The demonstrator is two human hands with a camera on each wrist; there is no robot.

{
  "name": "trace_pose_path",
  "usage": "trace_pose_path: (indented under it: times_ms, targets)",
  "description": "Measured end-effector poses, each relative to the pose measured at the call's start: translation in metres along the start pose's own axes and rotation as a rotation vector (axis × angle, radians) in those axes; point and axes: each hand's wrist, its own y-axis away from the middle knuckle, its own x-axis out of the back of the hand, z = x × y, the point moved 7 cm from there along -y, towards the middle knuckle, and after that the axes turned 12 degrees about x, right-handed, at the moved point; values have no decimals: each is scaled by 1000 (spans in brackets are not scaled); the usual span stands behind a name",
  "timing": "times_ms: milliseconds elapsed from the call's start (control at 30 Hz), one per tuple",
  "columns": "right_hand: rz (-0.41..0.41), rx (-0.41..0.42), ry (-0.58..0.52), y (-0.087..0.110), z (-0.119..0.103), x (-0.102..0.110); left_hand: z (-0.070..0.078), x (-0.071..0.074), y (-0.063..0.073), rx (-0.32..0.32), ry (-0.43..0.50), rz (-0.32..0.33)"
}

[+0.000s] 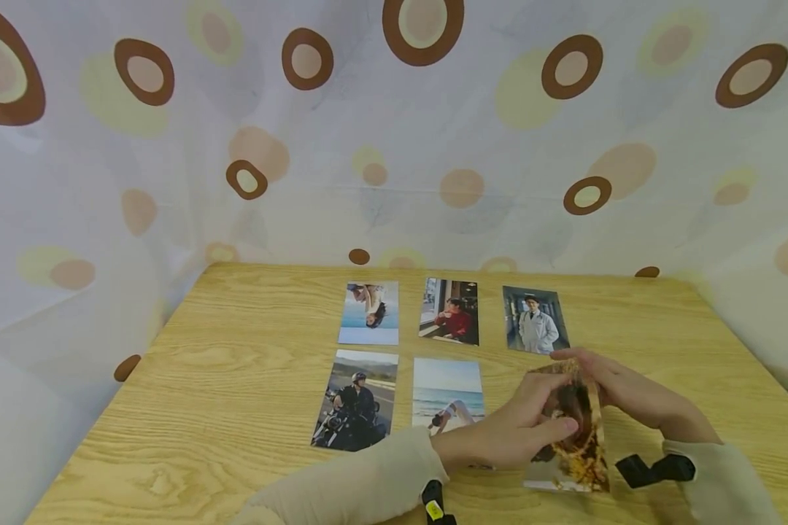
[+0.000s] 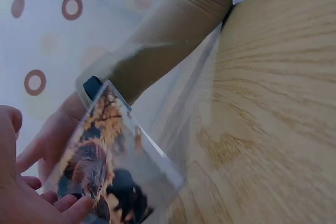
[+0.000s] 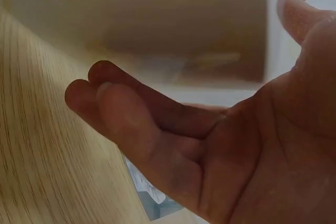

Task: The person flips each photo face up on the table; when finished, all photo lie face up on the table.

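Observation:
A glossy photo print [image 1: 587,463] with golden leaves and dark hair is tilted above the table's right front, also seen in the left wrist view [image 2: 113,156]. My left hand [image 1: 515,434] holds its left side, with the thumb lying across the picture. At the far edge is my right hand [image 1: 637,394], fingers extended beside the print. In the right wrist view the right palm [image 3: 236,145] faces the camera, thumb spread apart, and the print's blurred back stands close to the fingers. Part of the beach-stretch photo [image 1: 448,375] is hidden by the left hand.
On the wooden table [image 1: 223,379] lie the motorcyclist photo [image 1: 354,401], an upside-down seaside portrait [image 1: 371,317], a red-sweater photo [image 1: 449,312] and a white-coat photo [image 1: 535,321], in two rows. A spotted cloth [image 1: 407,131] rises behind and at both sides.

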Motion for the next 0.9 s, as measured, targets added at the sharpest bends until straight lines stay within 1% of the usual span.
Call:
trace_pose_path:
  times_ms: [67, 100, 133, 200, 233, 300, 367, 467, 567, 633, 700, 767, 833, 900]
  targets:
    - [52, -79, 51, 1, 3, 3, -1, -4, -1, -34, -124, -31]
    - [69, -121, 87, 1, 6, 4, -4, -6, -1, -30, -184, -42]
    - [76, -139, 105, 1, 7, 5, -7, -8, -1, -30, -257, -50]
    - [103, -155, 138, 1, 11, 7, -13, -12, -2, -20, -416, -63]
    - [116, -148, 150, 1, 12, 7, -15, -13, -2, -21, -495, -67]
    - [140, -134, 178, 0, 15, 9, -21, -16, -2, 8, -590, -77]
    - [176, -121, 204, -1, 17, 10, -26, -15, -3, 30, -656, -72]
    - [217, -110, 248, -4, 20, 13, -30, -12, -4, 49, -725, -48]
    - [247, -94, 312, -6, 24, 15, -34, -9, -5, 72, -791, -40]
    - [267, -79, 378, -6, 28, 16, -36, -9, -5, 95, -831, -43]
    - [278, -63, 451, -6, 32, 17, -38, -9, -6, 118, -892, -43]
    - [289, -63, 519, -6, 37, 18, -40, -9, -5, 138, -944, -42]
    - [289, -69, 586, -6, 40, 18, -41, -10, -5, 142, -987, -41]
    - [287, -81, 627, -6, 41, 17, -42, -10, -5, 136, -1009, -43]
